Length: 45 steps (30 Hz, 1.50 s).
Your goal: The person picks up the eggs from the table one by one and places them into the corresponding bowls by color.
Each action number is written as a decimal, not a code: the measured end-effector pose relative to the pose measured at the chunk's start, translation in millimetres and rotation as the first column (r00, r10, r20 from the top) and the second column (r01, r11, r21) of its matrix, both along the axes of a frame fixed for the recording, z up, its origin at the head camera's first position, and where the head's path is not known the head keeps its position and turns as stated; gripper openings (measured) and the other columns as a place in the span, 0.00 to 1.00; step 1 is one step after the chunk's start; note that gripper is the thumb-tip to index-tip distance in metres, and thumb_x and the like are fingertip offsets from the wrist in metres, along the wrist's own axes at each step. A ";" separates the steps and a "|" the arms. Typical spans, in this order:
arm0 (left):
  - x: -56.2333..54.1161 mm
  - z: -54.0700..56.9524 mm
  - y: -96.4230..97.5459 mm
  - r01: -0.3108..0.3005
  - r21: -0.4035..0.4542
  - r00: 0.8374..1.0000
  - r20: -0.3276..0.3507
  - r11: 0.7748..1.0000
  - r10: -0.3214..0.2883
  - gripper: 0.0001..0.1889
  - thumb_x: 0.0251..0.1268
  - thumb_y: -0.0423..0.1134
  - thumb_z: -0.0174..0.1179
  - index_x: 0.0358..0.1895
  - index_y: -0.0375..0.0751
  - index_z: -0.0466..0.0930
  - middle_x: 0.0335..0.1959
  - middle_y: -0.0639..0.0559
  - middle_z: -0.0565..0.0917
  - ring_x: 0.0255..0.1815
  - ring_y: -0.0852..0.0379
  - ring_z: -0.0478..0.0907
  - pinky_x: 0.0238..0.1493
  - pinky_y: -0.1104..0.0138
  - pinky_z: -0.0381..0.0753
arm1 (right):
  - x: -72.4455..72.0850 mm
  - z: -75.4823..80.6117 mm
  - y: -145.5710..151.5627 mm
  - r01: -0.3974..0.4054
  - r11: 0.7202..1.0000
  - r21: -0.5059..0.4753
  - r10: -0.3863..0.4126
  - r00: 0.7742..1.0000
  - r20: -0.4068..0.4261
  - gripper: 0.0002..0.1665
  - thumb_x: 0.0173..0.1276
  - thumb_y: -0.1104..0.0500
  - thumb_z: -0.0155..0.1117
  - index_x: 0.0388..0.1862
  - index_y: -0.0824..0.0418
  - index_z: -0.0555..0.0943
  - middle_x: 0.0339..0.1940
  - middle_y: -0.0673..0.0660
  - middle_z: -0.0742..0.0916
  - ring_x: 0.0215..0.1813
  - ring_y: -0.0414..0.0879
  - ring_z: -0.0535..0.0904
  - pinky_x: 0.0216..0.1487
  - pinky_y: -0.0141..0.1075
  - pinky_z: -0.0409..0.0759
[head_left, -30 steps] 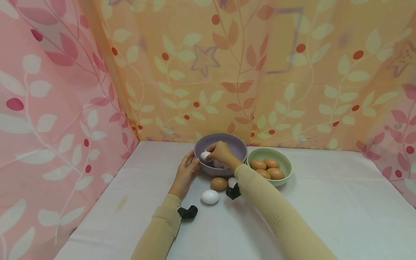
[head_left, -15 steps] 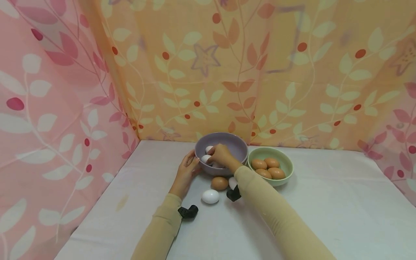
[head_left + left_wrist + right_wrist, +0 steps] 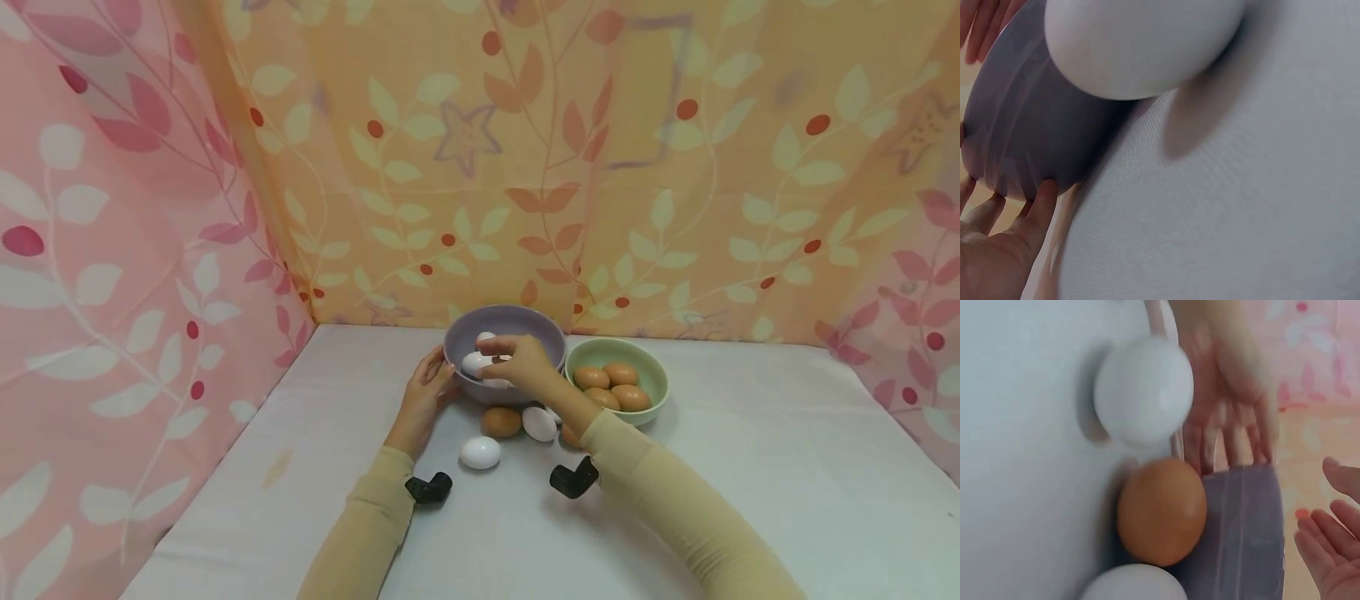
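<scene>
- By the look of it, colour sorting, prob. just past half: at least three white eggs (image 3: 476, 364) in purple bowl (image 3: 517, 322), four brown eggs (image 3: 632, 398) in green bowl (image 3: 651, 367)
- To do, prob.: five loose eggs (image 3: 480, 452), white & brown, on cloth (image 3: 285, 533) nr bowls
- L hand (image 3: 422, 400): fingers lie against purple bowl's side, not wrapped round
- R hand (image 3: 523, 363): over same bowl, thumb & fingers well parted, w/ nothing seen between
- R hand hides some bowl contents, so count approx.; R forearm (image 3: 630, 454) part-covers two loose ones
</scene>
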State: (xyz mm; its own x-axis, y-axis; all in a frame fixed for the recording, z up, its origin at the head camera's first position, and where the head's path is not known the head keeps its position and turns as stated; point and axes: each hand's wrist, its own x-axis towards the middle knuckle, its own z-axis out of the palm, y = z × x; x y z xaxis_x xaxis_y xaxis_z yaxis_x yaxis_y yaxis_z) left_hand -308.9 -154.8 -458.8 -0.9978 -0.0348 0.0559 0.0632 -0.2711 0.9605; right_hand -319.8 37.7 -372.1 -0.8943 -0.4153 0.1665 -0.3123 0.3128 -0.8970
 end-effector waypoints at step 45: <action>-1.1 0.1 -0.7 0.013 -0.001 1.000 0.000 1.000 -0.013 0.28 0.77 0.40 0.54 0.76 0.47 0.60 0.79 0.47 0.61 0.76 0.49 0.62 0.72 0.46 0.68 | 75.4 -54.5 24.5 -0.076 0.997 0.011 0.075 0.996 0.045 0.28 0.53 0.59 0.80 0.54 0.66 0.84 0.51 0.62 0.89 0.55 0.49 0.82 0.59 0.46 0.82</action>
State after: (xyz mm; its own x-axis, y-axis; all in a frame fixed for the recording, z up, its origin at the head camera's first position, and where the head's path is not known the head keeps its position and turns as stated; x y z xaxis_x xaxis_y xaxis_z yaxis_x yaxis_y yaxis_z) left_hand -310.0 -155.4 -458.7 -0.9982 -0.0222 0.0559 0.0598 -0.2712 0.9607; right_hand -244.4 62.3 -426.6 -0.8668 -0.4837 0.1214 -0.2950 0.3009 -0.9069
